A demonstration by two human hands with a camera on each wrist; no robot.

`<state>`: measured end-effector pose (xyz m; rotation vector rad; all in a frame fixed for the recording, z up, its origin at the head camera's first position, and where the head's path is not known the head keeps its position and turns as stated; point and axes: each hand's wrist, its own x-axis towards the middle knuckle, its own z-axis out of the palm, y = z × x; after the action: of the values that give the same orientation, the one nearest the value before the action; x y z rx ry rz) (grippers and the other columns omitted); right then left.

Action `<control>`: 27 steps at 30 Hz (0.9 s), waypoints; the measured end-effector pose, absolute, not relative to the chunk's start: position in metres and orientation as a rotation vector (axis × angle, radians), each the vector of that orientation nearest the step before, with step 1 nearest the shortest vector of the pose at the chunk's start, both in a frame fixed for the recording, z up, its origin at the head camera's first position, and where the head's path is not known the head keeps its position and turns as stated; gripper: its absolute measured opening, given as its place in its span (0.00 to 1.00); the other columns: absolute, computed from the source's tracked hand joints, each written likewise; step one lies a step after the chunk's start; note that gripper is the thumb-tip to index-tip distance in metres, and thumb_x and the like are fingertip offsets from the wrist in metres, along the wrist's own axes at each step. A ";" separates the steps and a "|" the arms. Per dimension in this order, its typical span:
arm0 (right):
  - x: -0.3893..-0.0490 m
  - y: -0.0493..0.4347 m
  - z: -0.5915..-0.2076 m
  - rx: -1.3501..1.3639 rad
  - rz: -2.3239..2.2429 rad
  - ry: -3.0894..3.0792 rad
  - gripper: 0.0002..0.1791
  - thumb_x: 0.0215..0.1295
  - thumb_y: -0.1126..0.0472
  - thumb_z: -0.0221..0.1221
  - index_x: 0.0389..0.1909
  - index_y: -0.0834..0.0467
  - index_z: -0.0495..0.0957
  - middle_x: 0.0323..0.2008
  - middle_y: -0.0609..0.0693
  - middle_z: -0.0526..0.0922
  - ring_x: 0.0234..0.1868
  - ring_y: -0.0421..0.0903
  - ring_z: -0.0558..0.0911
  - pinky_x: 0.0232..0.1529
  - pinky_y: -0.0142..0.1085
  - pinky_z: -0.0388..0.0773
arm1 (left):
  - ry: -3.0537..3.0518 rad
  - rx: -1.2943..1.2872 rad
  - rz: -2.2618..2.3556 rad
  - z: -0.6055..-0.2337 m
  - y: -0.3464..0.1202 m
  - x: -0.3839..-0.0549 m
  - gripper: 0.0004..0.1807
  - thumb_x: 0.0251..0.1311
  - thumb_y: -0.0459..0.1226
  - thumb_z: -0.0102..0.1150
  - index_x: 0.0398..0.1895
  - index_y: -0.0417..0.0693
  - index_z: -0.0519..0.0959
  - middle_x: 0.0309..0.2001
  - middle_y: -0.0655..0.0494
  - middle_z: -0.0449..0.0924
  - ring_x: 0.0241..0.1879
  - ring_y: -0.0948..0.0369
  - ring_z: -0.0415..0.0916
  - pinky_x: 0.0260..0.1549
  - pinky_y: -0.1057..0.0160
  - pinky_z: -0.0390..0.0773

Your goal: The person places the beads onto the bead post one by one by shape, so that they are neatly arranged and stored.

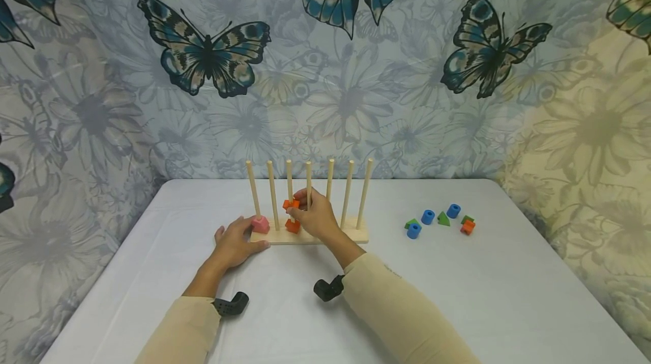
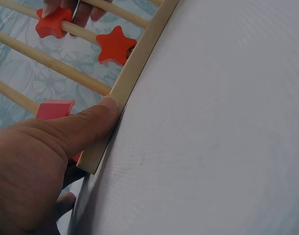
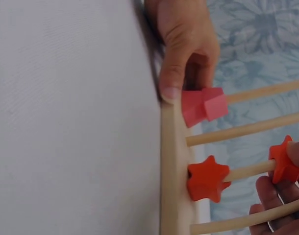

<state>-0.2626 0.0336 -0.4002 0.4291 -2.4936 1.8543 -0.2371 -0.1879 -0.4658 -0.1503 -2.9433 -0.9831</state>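
A wooden peg stand [image 1: 335,235] with several upright rods stands on the table. My left hand [image 1: 236,245] grips the left end of its base, the thumb [image 2: 98,117] pressed on the front edge. Pink blocks [image 3: 206,105] sit low on the leftmost rod, beside that hand. On the third rod from the left, one orange star bead [image 3: 208,178] rests at the base. Higher on this rod, my right hand [image 1: 319,216] pinches a second orange star bead [image 2: 52,22], which the rod passes through. Some right fingers are hidden behind the rods.
To the right of the stand lie several loose pieces: blue cylinders [image 1: 428,217], green triangular blocks [image 1: 444,219] and another orange piece [image 1: 468,227]. A butterfly-patterned cloth [image 1: 351,98] hangs behind the white table [image 1: 458,296].
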 end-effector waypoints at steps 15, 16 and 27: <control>-0.264 0.034 -0.421 0.397 1.724 -2.586 0.14 0.58 0.67 0.68 0.42 0.61 0.75 0.37 0.49 0.79 0.41 0.46 0.81 0.42 0.36 0.78 | -2.942 -0.154 -0.983 -0.464 -0.188 -0.236 0.40 0.50 0.48 0.72 0.65 0.41 0.70 0.65 0.36 0.66 0.69 0.42 0.52 0.63 0.36 0.34; -0.264 0.034 -0.421 0.397 1.729 -2.585 0.14 0.58 0.67 0.67 0.43 0.61 0.75 0.37 0.50 0.79 0.41 0.46 0.81 0.43 0.36 0.78 | -2.942 -0.155 -0.983 -0.464 -0.188 -0.236 0.40 0.50 0.48 0.72 0.65 0.41 0.70 0.65 0.36 0.66 0.69 0.42 0.52 0.62 0.36 0.34; -0.260 0.039 -0.416 0.442 1.728 -2.573 0.16 0.61 0.67 0.63 0.50 0.63 0.74 0.42 0.50 0.82 0.46 0.48 0.81 0.48 0.39 0.77 | -2.944 -0.148 -0.975 -0.465 -0.187 -0.236 0.40 0.50 0.48 0.72 0.65 0.40 0.70 0.65 0.36 0.66 0.69 0.42 0.52 0.63 0.36 0.34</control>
<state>-0.2597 0.0386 -0.4156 0.4418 -2.5731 1.7275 -0.2360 -0.1873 -0.4652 -0.1480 -2.9444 -0.9751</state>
